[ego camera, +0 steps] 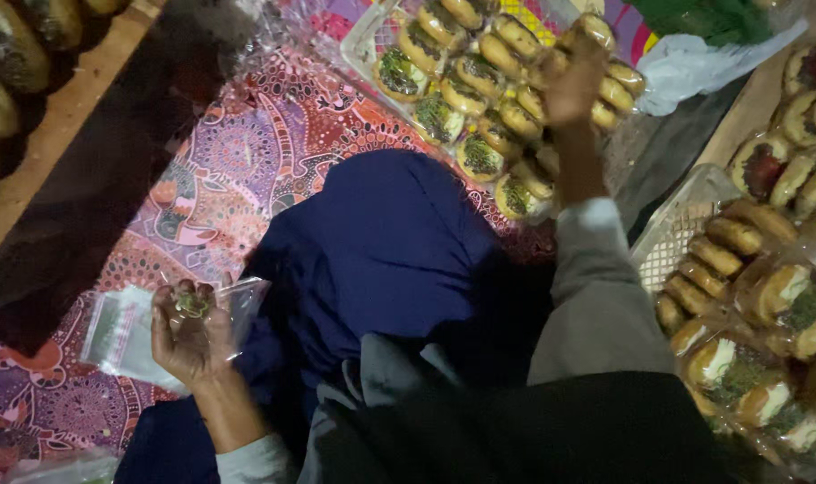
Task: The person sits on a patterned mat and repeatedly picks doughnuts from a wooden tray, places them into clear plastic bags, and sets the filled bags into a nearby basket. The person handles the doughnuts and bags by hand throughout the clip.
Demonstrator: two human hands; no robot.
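Much here is dim or cut off. Our right hand (571,82) reaches into the far tray (365,36) with its back to us, so we cannot tell whether its fingers are spread or pinching; they blur into the buns (480,85) beneath them. The trays at the right edge (672,235) run out of view, and their buns sit partly under glare from plastic wrap. At the upper left, more buns (9,54) are barely visible in shadow beside a dark board (94,179).

Our left hand (191,336) is palm up near our knee, fingers curled round a small green-topped piece (192,303) held at the fingertips; what it is exactly we cannot make out. A clear plastic bag (125,336) lies just behind and under that hand, touching it.

The far tray's buns lie in rows, split and filled with something dark green, directly under the right hand.

We sit on a patterned pink and purple mat (247,152), a dark blue cloth (390,251) over our lap. A wooden plank (67,108) borders the mat at left.
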